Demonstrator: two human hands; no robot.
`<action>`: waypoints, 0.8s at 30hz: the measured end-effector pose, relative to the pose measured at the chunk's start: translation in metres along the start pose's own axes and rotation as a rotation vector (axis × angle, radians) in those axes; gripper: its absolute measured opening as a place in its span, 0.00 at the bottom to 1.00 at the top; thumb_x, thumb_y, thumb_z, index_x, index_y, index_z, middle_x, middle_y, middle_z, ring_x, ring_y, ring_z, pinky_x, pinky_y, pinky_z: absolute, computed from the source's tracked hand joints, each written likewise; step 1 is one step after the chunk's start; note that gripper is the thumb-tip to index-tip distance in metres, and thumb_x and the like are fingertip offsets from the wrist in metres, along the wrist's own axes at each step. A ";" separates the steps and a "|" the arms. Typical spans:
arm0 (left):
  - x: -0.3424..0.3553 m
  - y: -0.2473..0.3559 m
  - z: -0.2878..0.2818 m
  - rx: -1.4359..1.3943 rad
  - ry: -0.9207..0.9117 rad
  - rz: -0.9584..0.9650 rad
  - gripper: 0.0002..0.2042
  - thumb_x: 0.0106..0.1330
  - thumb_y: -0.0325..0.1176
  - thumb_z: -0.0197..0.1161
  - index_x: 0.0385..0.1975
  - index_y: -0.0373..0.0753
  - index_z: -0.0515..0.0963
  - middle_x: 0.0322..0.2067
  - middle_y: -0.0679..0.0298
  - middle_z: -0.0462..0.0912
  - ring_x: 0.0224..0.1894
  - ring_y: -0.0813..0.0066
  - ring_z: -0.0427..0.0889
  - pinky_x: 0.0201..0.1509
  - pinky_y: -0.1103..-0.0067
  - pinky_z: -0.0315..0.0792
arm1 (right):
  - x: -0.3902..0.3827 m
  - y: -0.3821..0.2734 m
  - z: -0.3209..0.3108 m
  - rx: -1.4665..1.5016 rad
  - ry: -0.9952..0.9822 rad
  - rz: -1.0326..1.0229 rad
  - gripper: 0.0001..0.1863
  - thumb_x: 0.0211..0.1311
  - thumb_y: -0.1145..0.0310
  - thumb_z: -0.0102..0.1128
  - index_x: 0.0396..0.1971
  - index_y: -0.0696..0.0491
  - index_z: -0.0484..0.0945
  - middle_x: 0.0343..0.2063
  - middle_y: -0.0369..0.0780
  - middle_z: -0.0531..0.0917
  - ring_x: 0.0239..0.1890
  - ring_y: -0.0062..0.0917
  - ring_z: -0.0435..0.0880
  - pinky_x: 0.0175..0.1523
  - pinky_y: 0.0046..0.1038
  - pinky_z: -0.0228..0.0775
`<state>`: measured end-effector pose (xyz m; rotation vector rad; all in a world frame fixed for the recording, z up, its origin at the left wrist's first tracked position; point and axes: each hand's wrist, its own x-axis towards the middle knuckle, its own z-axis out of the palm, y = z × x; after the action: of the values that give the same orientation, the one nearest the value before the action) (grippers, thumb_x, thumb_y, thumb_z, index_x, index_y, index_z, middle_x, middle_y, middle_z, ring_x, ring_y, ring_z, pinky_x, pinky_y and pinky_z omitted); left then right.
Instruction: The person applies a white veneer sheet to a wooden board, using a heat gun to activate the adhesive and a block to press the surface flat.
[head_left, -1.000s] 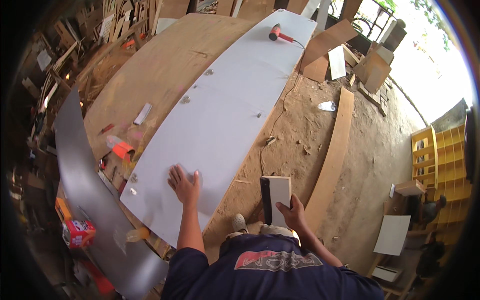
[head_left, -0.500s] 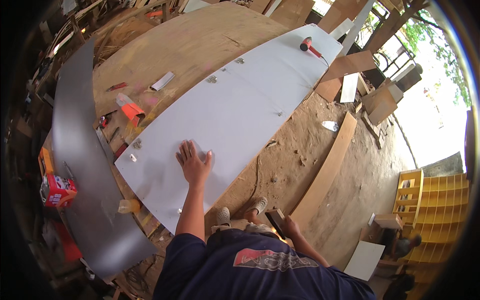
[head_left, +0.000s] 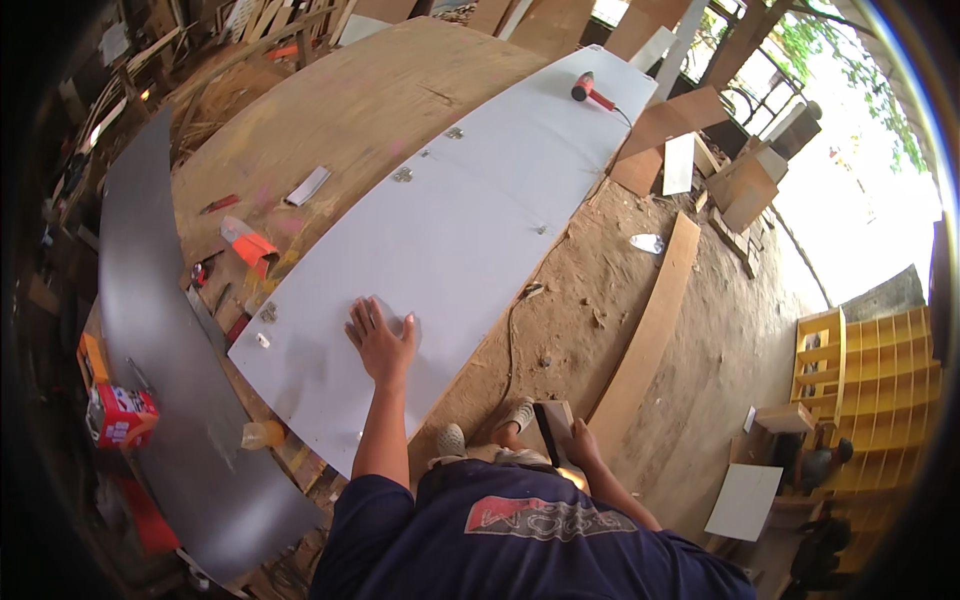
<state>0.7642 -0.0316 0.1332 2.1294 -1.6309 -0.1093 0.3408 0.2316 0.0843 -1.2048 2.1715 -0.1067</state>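
My left hand (head_left: 384, 346) lies flat, fingers spread, on a long pale grey-white panel (head_left: 450, 240) resting on the workbench. Down by my right side, my right hand (head_left: 583, 445) is closed around a flat wooden block (head_left: 555, 428) with a dark face, held off the panel; its exact kind is unclear. Small metal fittings like hinges (head_left: 403, 174) sit along the panel's far-left edge, with another hinge-like fitting (head_left: 268, 312) near its left corner. A red corded power tool (head_left: 592, 92) with a dark end lies at the panel's far end.
A dark grey sheet (head_left: 150, 290) curves along the left, a red box (head_left: 122, 415) on it. An orange-and-grey piece (head_left: 250, 247) lies on the wooden bench top (head_left: 330, 110). A long board (head_left: 650, 315) lies on the dirt floor. People are near yellow shelving (head_left: 880, 400) at right.
My view has shifted slightly. The wooden block in my right hand has come up a little and tilted more upright. My left hand stays flat on the panel in about the same place.
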 end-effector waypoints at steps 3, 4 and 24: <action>-0.001 0.001 0.000 -0.015 -0.004 0.004 0.44 0.74 0.61 0.59 0.79 0.33 0.63 0.81 0.44 0.59 0.85 0.50 0.52 0.89 0.51 0.42 | -0.004 -0.030 -0.005 0.082 0.038 -0.039 0.23 0.60 0.58 0.75 0.46 0.57 0.74 0.42 0.56 0.85 0.48 0.56 0.85 0.50 0.49 0.75; -0.001 -0.001 0.001 -0.008 0.010 -0.001 0.44 0.73 0.61 0.59 0.79 0.32 0.63 0.81 0.44 0.60 0.85 0.49 0.52 0.89 0.51 0.42 | -0.005 -0.036 -0.006 0.100 0.036 -0.060 0.23 0.60 0.58 0.75 0.45 0.57 0.75 0.41 0.57 0.85 0.47 0.56 0.86 0.50 0.50 0.75; -0.003 -0.003 0.010 0.058 0.002 0.049 0.44 0.75 0.62 0.57 0.80 0.32 0.61 0.81 0.43 0.58 0.85 0.46 0.52 0.88 0.50 0.42 | -0.010 -0.011 0.005 0.221 0.135 -0.016 0.23 0.59 0.58 0.76 0.42 0.59 0.76 0.37 0.58 0.86 0.44 0.58 0.87 0.48 0.50 0.77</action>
<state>0.7631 -0.0306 0.1226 2.1299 -1.7026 -0.0446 0.3548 0.2344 0.0894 -1.1162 2.1970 -0.4351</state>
